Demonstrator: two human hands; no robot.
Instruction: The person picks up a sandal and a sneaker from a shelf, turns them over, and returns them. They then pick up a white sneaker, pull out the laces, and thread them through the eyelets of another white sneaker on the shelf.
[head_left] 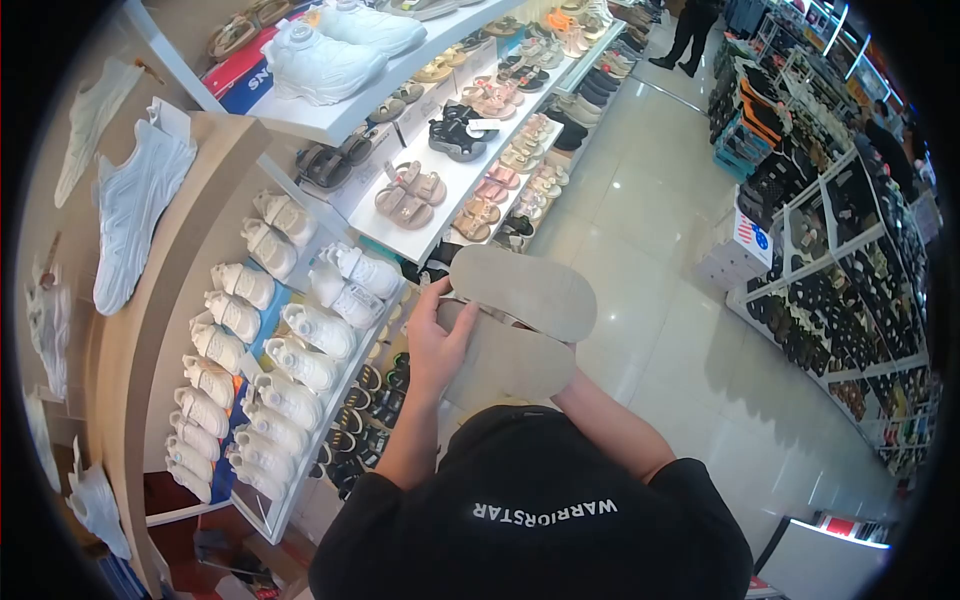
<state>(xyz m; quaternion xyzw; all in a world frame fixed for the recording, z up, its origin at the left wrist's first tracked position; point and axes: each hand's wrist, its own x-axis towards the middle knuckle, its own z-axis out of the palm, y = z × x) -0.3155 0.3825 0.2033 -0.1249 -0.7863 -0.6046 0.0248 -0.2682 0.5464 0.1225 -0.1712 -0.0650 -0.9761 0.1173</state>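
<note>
Clearly, your left hand [442, 340] grips a pair of sandals [525, 290], soles facing you. Your right hand [569, 378] is mostly hidden behind them; its grip can't be told.

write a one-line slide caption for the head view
The left hand holds a pair of grey footwear beside displayed rows of white shoes.

Centre of the frame, the left hand [442, 345] grips a pair of grey soles [525, 290], the right hand [571, 379] mostly hidden beneath! White sneakers [312, 330] fill the left, sandals [412, 192] line the top centre, and packed racks [835, 250] crowd the right.
</note>
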